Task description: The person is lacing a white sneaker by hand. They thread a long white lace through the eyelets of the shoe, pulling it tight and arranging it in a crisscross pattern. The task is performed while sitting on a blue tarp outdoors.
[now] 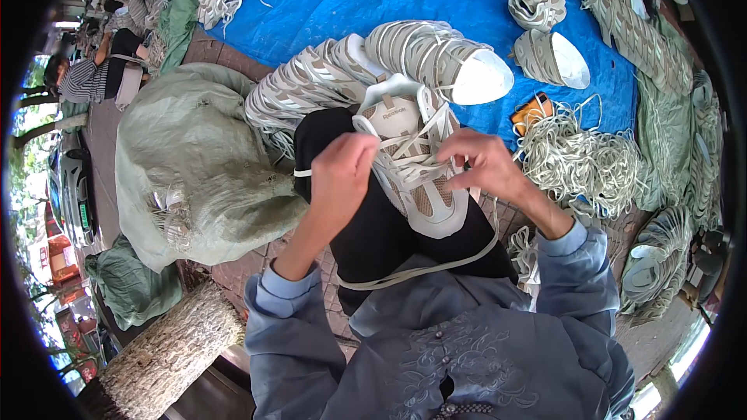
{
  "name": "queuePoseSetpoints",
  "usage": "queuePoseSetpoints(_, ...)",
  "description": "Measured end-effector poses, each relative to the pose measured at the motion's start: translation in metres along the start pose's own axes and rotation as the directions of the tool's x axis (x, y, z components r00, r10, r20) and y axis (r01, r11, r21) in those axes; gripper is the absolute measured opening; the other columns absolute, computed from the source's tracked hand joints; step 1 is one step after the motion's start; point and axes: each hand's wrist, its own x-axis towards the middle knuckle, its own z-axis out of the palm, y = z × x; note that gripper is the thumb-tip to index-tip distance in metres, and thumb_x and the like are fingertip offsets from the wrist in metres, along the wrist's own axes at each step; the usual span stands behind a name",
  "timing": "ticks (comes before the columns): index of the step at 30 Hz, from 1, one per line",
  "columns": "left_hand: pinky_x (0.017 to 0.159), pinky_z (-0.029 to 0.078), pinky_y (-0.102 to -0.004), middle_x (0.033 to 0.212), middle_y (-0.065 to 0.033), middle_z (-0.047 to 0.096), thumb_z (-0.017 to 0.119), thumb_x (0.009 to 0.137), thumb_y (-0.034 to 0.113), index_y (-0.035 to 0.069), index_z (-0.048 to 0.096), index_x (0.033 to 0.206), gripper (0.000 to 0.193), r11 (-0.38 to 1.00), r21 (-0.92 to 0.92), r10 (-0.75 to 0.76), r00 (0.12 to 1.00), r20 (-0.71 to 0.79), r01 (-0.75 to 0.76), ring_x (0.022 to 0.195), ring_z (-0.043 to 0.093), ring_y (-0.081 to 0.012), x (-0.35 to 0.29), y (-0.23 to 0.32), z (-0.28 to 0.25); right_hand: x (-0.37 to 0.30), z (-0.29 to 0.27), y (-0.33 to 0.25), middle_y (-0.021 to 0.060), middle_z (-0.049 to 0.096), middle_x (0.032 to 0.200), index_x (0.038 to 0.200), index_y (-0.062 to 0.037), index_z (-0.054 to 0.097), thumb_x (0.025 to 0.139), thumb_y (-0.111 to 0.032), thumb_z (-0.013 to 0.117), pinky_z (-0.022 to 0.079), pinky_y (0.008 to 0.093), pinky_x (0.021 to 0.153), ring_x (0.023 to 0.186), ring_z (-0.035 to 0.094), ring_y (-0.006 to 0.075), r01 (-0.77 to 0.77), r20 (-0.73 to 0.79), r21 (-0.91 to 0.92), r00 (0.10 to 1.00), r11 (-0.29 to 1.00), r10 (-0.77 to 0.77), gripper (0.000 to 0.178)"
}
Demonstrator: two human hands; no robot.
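A beige and white sneaker (436, 214) rests across my black-clad lap, toe toward me, its tongue raised and laces crossing the upper part. My left hand (342, 175) is closed in a pinch beside the shoe's left collar; a pale lace end shows at its outer side. Over the right eyelets hovers my right hand (490, 165), thumb and forefinger apart at the crossed laces, the other fingers curled. A long loose shoelace (420, 274) drops from below the right hand and curves across my lap. What lies inside the left pinch is mostly hidden.
Nested sneakers form a long row (311, 82) beyond my lap. A blue tarp (334, 0) holds two stacks of shoes (548, 58) and a tangled lace pile (580, 159) with an orange item (531, 113). At left stand a bulging sack (187, 155) and a log (171, 350).
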Motion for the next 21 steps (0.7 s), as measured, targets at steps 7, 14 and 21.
queuePoseSetpoints(7, 0.053, 0.043, -0.0242, 0.071, -0.0081, 0.056, 0.057, 0.077, 0.002, 0.003, 0.058, 0.084, 0.007, 0.992, -0.059, -0.104, 0.986, 0.13, 0.112, 0.06, 0.055, -0.014, -0.012, 0.009, 0.016, 0.018, 0.009, 0.004, 0.0018, 0.058, 0.071, 0.071, -0.0041, 0.063, 0.06, -0.008, 0.068, 0.042, 0.0257, 0.057, 0.065, 0.053, 0.0135, 0.122, 0.113, -0.232, 0.989, 0.965, -0.098, 0.013)
queuePoseSetpoints(14, 0.056, 0.045, -0.0249, 0.081, -0.0085, 0.057, 0.057, 0.075, 0.0, 0.003, 0.057, 0.09, 0.016, 0.988, -0.13, -0.051, 0.978, 0.202, 0.078, 0.061, 0.056, -0.0149, -0.009, 0.014, 0.02, 0.045, -0.021, -0.023, 0.0033, 0.056, 0.057, 0.067, -0.0033, 0.061, 0.058, -0.005, 0.065, 0.039, 0.0252, 0.052, 0.054, 0.052, 0.0107, -0.153, 0.293, -0.212, 0.933, 0.965, 0.212, 0.009)
queuePoseSetpoints(21, 0.059, 0.047, -0.0306, 0.085, -0.0096, 0.057, 0.059, 0.071, 0.001, 0.004, 0.057, 0.088, 0.017, 0.992, 0.089, 0.091, 0.996, 0.009, -0.092, 0.07, 0.059, -0.0245, 0.013, 0.004, 0.02, 0.055, -0.019, -0.015, 0.0047, 0.056, 0.069, 0.07, -0.0076, 0.057, 0.057, -0.003, 0.062, 0.046, 0.0339, 0.057, 0.066, 0.056, 0.0228, 0.33, 0.208, -0.607, 0.944, 0.723, -0.257, 0.014)
